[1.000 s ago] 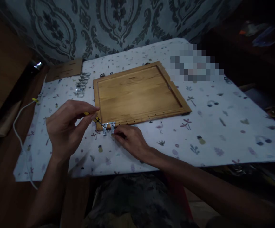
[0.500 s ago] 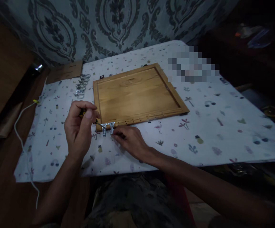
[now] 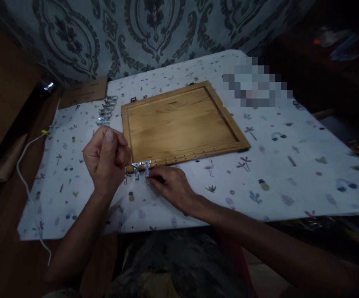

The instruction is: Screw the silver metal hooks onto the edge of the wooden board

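A framed wooden panel [image 3: 176, 124] lies flat on the table, with a row of small dark holes along its near edge. Two small metal hinges, a left hinge [image 3: 136, 169] and a right hinge [image 3: 146, 168], sit side by side at its near left corner. My left hand [image 3: 106, 155] is closed in a fist above that corner, around a screwdriver whose handle is hidden by the fingers. Thumb and fingers of my right hand [image 3: 169, 184] pinch the lower end of the right hinge.
Several more metal hinges [image 3: 107, 108] lie in a row beyond my left hand, near a piece of cardboard [image 3: 83, 92]. A white cable [image 3: 27, 182] hangs over the left side of the patterned tablecloth [image 3: 229, 182]. A blurred-out patch covers something at the back right.
My left hand has turned and its fingers have closed further, so the yellow and black screwdriver handle no longer shows. My right hand stays at the right hinge.
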Available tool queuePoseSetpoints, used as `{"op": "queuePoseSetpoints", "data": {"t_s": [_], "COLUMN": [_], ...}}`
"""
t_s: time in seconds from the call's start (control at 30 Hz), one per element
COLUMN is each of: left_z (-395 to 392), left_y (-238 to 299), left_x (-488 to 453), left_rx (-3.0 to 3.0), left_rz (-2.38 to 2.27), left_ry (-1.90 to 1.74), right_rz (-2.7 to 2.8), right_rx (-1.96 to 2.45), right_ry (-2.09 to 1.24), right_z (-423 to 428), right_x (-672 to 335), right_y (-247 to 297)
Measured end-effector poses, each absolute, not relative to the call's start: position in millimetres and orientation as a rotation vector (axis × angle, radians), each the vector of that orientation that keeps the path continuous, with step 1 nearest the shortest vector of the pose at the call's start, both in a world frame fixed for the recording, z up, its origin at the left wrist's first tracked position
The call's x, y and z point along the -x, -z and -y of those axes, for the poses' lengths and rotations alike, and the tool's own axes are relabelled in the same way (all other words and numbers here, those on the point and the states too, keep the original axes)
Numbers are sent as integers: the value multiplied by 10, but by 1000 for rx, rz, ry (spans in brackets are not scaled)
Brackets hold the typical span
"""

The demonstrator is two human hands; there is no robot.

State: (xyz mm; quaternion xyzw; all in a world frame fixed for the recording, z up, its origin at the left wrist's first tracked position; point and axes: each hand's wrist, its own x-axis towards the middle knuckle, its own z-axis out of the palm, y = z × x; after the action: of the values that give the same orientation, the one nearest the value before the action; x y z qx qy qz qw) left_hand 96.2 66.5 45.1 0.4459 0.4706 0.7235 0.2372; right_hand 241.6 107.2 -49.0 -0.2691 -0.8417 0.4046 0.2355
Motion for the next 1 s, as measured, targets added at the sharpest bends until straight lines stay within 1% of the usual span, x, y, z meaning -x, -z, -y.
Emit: {"op": "queuePoseSetpoints", "data": {"t_s": [0.53, 0.87, 1.0], "left_z": [-748, -812, -795], "left_y": [-550, -519, -533], "left_x": [-733, -620, -748], "left_rx": [-1213, -1211, -1262], "left_rz": [-1158, -938, -1026], "left_ry": [-1535, -1424, -1439], "right_rz": [2311, 2314, 2320], "right_rx": [767, 750, 747], "right_ry": [-1138, -1136, -1149], "right_z": [-1080, -1075, -1081], "right_x": [-2416, -2422, -2431], "right_y": [466, 489, 473]}}
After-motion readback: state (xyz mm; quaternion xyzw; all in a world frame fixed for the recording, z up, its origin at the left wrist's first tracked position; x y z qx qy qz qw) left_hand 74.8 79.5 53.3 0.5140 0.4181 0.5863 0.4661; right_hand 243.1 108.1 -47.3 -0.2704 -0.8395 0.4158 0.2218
